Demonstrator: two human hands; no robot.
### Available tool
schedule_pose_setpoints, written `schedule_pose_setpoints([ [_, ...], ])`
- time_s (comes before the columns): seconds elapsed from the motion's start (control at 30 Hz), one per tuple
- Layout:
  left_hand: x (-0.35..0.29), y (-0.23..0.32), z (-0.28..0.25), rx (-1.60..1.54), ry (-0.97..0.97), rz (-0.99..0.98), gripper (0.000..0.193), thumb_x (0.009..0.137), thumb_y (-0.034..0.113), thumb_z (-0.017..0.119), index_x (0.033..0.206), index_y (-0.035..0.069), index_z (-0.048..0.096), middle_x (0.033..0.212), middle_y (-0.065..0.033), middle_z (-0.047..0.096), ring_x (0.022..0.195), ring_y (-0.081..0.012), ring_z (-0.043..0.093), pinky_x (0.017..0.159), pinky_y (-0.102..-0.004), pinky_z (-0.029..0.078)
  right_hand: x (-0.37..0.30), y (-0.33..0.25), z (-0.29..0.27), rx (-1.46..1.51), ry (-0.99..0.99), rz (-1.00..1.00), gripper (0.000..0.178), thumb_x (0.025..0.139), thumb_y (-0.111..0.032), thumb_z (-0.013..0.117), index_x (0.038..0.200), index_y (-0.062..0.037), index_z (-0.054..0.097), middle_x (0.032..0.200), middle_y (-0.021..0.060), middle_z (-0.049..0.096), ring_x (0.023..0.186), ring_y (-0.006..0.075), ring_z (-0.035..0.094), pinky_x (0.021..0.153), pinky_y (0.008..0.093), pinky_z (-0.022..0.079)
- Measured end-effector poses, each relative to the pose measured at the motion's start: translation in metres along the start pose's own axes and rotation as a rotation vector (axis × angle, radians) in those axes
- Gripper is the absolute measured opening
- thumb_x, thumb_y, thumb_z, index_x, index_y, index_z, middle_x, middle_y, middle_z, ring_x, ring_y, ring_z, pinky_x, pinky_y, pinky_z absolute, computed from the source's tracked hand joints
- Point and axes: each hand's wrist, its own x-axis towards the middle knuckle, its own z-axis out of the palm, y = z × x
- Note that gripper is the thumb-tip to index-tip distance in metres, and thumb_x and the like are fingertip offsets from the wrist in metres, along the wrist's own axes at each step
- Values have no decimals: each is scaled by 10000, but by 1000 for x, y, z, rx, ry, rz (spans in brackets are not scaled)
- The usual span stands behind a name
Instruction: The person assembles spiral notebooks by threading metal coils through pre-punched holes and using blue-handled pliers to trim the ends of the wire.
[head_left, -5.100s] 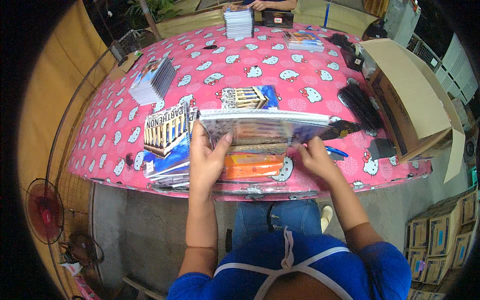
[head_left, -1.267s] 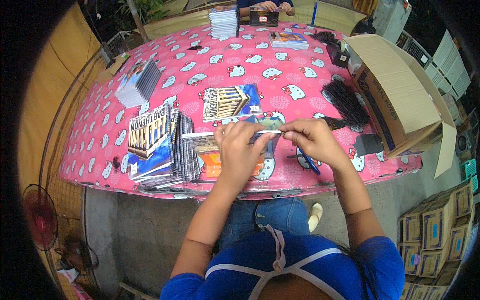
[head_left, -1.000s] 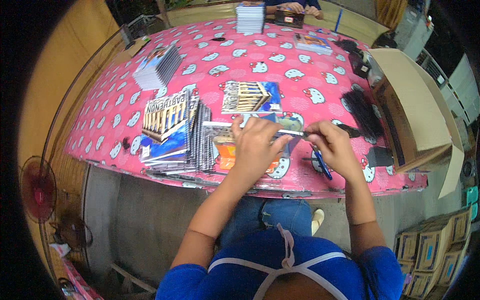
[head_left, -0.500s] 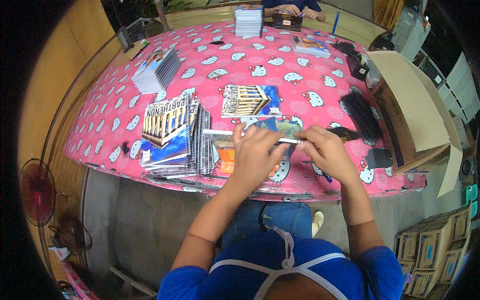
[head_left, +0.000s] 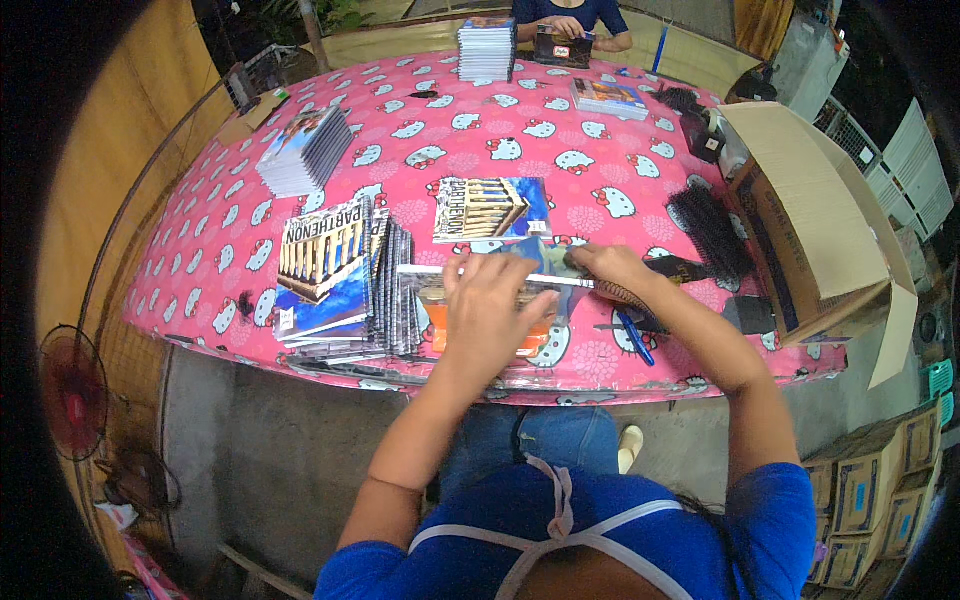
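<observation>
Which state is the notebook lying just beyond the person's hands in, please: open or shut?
Shut: the notebook lies flat on the pink tablecloth, its building-picture cover facing up and no inside pages showing.

We see moderate, fairly even light over the pink tablecloth point(head_left: 400, 110), though we cannot tell its source; the concrete floor point(head_left: 290, 430) below is dimmer. The held notebook point(head_left: 425, 269) shows a bright white edge. Fisheye distortion bows the tablecloth's outline, corners turn black, and the red fan point(head_left: 72, 392) looks soft.
</observation>
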Motion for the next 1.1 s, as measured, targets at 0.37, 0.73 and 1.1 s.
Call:
schedule_pose_setpoints([
  [0.37,2,-1,3,-51,16,-66,324,679,300,787,872,79,651,821,-74,648,866,-244,585,967,-467,317,24,-27,0,3,-24,238,373,744,-114,623,1093,-14,536,890,197,628,847,332,646,779,467,509],
  [0.73,0,-13,2,-93,32,-11,293,652,260,807,783,81,615,712,-50,611,745,-224,573,938,-451,339,-8,-1,-30,796,132,178,359,672,-51,686,1024,-103,643,1041,48,677,942,186,614,843,340,471],
  [1.1,-4,-40,-22,-3,-23,-223,358,616,348,822,821,89,682,968,-53,650,1082,-261,529,974,-608,275,4,-20,-41,660,334,33,504,617,-20,764,1098,-61,619,920,52,688,810,174,641,776,337,521],
])
